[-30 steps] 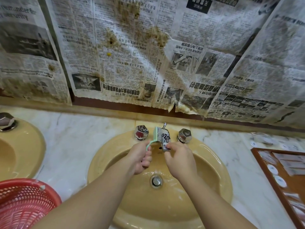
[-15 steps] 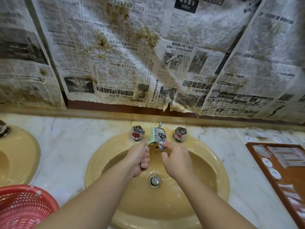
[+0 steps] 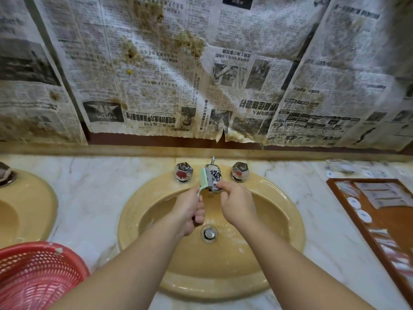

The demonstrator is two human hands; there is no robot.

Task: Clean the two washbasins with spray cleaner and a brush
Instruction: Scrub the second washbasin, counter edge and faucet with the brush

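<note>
A yellow washbasin [image 3: 288, 222] fills the middle, with a metal drain [image 3: 209, 233] at its bottom. My left hand [image 3: 190, 211] grips the handle of a green brush [image 3: 203, 179], whose head lies against the left side of the chrome tap spout [image 3: 214, 178]. My right hand [image 3: 237, 203] reaches to the spout's front end, fingertips on it. Two chrome tap knobs [image 3: 184, 171] [image 3: 240, 170] flank the spout. A second yellow washbasin [image 3: 33, 202] shows at the left edge. No spray cleaner is in view.
A red plastic basket [image 3: 38, 278] sits at the lower left on the white marble counter [image 3: 93, 186]. A wooden tray [image 3: 366, 222] with small packets lies at the right. Stained newspaper sheets [image 3: 201, 74] cover the wall behind.
The view has shifted slightly; the basin sits a little further left and lower. The brush stays against the spout's left side, both hands holding nearly the same places.
</note>
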